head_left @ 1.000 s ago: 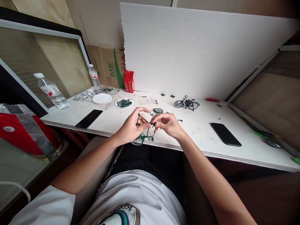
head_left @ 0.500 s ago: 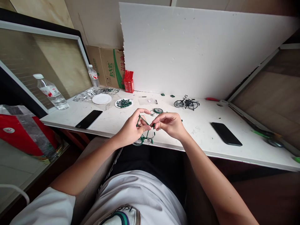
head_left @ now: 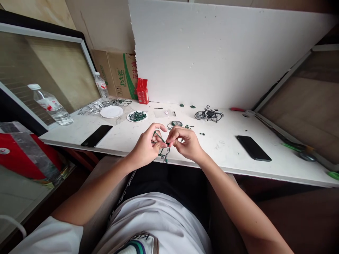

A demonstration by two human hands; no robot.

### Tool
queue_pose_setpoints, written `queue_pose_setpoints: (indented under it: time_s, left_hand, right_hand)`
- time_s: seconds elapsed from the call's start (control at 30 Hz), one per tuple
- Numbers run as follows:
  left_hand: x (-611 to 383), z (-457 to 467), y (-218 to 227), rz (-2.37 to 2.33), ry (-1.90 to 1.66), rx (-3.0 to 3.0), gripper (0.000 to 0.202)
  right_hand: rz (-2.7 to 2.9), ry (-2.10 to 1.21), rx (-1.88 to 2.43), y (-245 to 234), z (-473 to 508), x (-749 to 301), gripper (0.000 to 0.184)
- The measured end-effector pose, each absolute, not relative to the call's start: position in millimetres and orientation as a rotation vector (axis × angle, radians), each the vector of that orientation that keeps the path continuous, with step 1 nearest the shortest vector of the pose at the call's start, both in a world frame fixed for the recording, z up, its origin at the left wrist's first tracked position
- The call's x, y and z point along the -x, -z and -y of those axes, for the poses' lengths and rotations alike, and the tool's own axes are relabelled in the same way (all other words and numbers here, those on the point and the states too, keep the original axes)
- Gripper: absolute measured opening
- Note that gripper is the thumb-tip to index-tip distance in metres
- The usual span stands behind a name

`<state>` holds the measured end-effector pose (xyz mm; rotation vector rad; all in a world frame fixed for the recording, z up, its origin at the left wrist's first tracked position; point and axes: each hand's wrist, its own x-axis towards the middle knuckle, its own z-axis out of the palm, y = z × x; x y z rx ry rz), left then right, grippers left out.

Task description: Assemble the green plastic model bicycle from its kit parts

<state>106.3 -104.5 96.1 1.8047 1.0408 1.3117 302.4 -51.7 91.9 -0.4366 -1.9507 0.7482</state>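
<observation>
Just above the table's front edge, my left hand [head_left: 146, 145] is closed around the green frame of a miniature bicycle [head_left: 158, 134]. Small silver and green parts hang from its lower end. My right hand [head_left: 186, 143] meets the left, its thumb and forefinger pinching a tiny dark part [head_left: 167, 144] against the frame. The fingertips cover most of that part, so its kind does not show. Behind the right hand lie a green-rimmed toy wheel [head_left: 177, 123] and some green bits [head_left: 189, 127].
A finished-looking black model bicycle [head_left: 208, 114] stands at the back right. Green parts fill a white plate [head_left: 130, 120] beside another white plate [head_left: 111, 112]. Phones [head_left: 97, 135] [head_left: 253, 148] lie on both sides. Water bottles [head_left: 51, 106] [head_left: 101, 86] stand left, near a red box [head_left: 142, 91].
My right hand has come closer to my left, and their fingertips now meet at the frame. The bicycle has turned, with its spoked wheel now out of sight. The view has shifted slightly.
</observation>
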Motion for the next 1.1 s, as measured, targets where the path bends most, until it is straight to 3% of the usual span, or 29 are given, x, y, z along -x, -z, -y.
queue_pose_setpoints:
  time_s: [0.2, 0.37, 0.6, 0.77, 0.93, 1.1]
  left_hand:
    - [-106.4, 99.8, -94.4, -1.079, -1.317, -1.775, 0.038]
    - [-103.1, 82.5, -89.0, -1.029, -1.313, -1.638, 0.050]
    - [-90.2, 56.2, -76.0, -1.011, -1.333, -1.107, 0.052]
    - [-79.5, 35.3, -57.7, -0.971, -1.329, -0.855, 0.037]
    - [-72.9, 18.0, -36.0, -0.953, -1.361, -0.735, 0.021]
    - [-71.2, 10.5, -29.6, -0.879, -1.342, -0.677, 0.009]
  right_hand:
    - [1.987, -0.681, 0.433, -88.2, 49.1, -302.8, 0.021]
    - [2.031, -0.597, 0.559, -99.9, 42.1, -313.9, 0.012]
    - [1.803, -0.271, 1.083, -60.9, -38.9, -385.6, 0.032]
    - [1.897, -0.117, 1.413, -20.8, -73.2, -420.9, 0.041]
    - [2.127, -0.148, 1.326, -8.9, -69.5, -411.2, 0.049]
    - [2.268, -0.185, 1.314, -0.6, -69.8, -405.5, 0.044]
